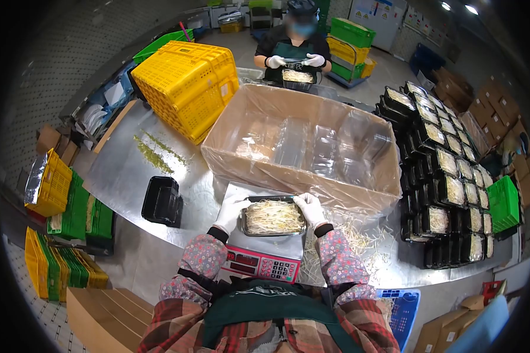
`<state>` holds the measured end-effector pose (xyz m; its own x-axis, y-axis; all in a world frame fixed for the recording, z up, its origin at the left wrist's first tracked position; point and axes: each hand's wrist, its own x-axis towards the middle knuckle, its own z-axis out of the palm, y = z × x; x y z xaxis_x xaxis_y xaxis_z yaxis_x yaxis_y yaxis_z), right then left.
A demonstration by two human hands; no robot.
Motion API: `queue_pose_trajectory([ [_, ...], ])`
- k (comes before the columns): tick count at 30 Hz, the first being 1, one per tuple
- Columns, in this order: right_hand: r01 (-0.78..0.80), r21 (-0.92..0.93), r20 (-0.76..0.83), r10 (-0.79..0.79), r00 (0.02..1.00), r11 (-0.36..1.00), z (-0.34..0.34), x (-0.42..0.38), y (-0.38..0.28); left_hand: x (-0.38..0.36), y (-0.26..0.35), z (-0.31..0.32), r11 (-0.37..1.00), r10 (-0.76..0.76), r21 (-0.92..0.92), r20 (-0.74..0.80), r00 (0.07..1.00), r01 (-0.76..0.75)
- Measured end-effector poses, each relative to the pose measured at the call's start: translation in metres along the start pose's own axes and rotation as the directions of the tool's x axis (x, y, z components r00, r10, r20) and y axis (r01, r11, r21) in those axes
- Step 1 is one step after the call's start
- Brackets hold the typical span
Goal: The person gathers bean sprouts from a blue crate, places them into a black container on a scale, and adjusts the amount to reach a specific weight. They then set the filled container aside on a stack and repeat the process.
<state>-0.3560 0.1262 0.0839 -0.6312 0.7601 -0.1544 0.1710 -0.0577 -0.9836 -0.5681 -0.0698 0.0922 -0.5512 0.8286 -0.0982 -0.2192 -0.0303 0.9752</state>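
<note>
Over the scale (259, 263), the tray of sprouts (274, 218) lies crosswise, long axis left to right. Left hand (231, 213) and right hand (310, 210) pinch its short ends, about equally near. Beyond the scale stands the big box (300, 177)—its near wall close. Bare table (201, 207) shows left of the scale; loose sprouts (354, 242) lie right.

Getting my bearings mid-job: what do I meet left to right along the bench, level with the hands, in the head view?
Black trays → left hand → sprout-filled tray → right hand → stacked sprout packs.
</note>
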Motion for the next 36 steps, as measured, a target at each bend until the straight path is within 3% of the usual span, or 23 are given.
queue_pose_trajectory([
  [2,0.040,0.016,-0.020,-0.039,0.999,0.999,0.003,-0.001,-0.001,0.004,-0.008,0.000,0.999,-0.014,-0.033,-0.090,0.996,0.011],
  [6,0.082,0.096,-0.060,-0.077,0.995,0.992,0.003,-0.010,-0.012,-0.014,0.014,0.005,0.995,0.035,0.090,-0.067,0.997,-0.029],
  [8,-0.208,0.106,0.111,0.196,0.974,0.972,-0.024,-0.039,-0.038,-0.033,0.039,0.002,0.943,-0.216,0.238,-0.089,0.972,0.231],
  [9,-0.230,0.011,0.202,0.223,0.954,0.973,-0.035,-0.052,-0.041,-0.055,0.067,0.012,0.956,-0.253,0.161,0.033,0.967,0.244],
  [10,-0.244,-0.086,0.290,0.258,0.922,0.966,-0.041,-0.064,-0.041,-0.070,0.072,0.010,0.916,-0.366,0.198,0.049,0.930,0.350],
  [12,-0.351,0.153,0.379,0.273,0.884,0.924,-0.036,-0.090,-0.036,-0.093,0.054,0.013,0.860,-0.506,0.105,0.058,0.861,0.499],
  [13,-0.362,0.360,0.367,0.227,0.902,0.860,-0.032,-0.093,-0.019,-0.098,0.048,0.017,0.858,-0.511,0.106,0.059,0.858,0.503],
  [15,-0.365,0.450,0.304,0.245,0.921,0.815,-0.022,-0.089,-0.002,-0.101,0.039,0.024,0.869,-0.458,-0.186,0.047,0.888,0.458],
  [18,-0.330,0.603,0.189,0.272,0.943,0.726,-0.004,-0.090,-0.008,-0.089,0.021,0.022,0.889,-0.386,-0.279,-0.034,0.922,0.362],
  [22,-0.302,0.587,0.124,0.286,0.950,0.751,0.004,-0.089,-0.013,-0.077,0.010,0.015,0.949,-0.293,-0.136,-0.054,0.955,0.284],
  [25,-0.384,0.325,0.114,0.367,0.923,0.864,0.000,-0.092,-0.041,-0.077,0.026,0.013,0.935,-0.352,0.009,-0.069,0.934,0.353],
  [26,-0.383,0.319,0.118,0.364,0.924,0.867,-0.006,-0.092,-0.057,-0.081,0.033,0.012,0.937,-0.348,0.004,-0.073,0.935,0.349],
  [27,-0.308,-0.032,0.163,0.309,0.937,0.951,-0.014,-0.091,-0.070,-0.086,0.043,0.011,0.894,-0.447,0.023,-0.031,0.894,0.448],
  [28,-0.173,-0.373,0.224,0.270,0.936,0.911,-0.019,-0.085,-0.079,-0.088,0.049,0.010,0.839,-0.543,0.046,0.009,0.840,0.542],
  [29,0.064,-0.466,0.209,0.040,0.977,0.882,-0.021,-0.078,-0.081,-0.092,0.047,0.009,0.813,-0.582,0.054,0.105,0.806,0.580],
  [30,0.229,-0.617,0.147,-0.175,0.973,0.753,-0.011,-0.065,-0.087,-0.094,0.045,0.013,0.796,-0.601,0.054,0.192,0.776,0.603],
  [32,0.213,-0.755,0.069,-0.248,0.966,0.621,0.024,-0.055,-0.126,-0.096,0.033,0.030,0.774,-0.580,-0.046,0.346,0.737,0.631],
  [34,0.555,-0.675,0.247,-0.559,0.791,0.487,0.064,-0.030,-0.115,-0.092,0.033,0.053,0.755,-0.547,-0.120,0.428,0.720,0.645],
  [36,0.540,-0.811,0.364,-0.528,0.767,0.225,0.107,-0.013,-0.092,-0.083,0.017,0.064,0.742,-0.499,-0.215,0.455,0.737,0.635],
])
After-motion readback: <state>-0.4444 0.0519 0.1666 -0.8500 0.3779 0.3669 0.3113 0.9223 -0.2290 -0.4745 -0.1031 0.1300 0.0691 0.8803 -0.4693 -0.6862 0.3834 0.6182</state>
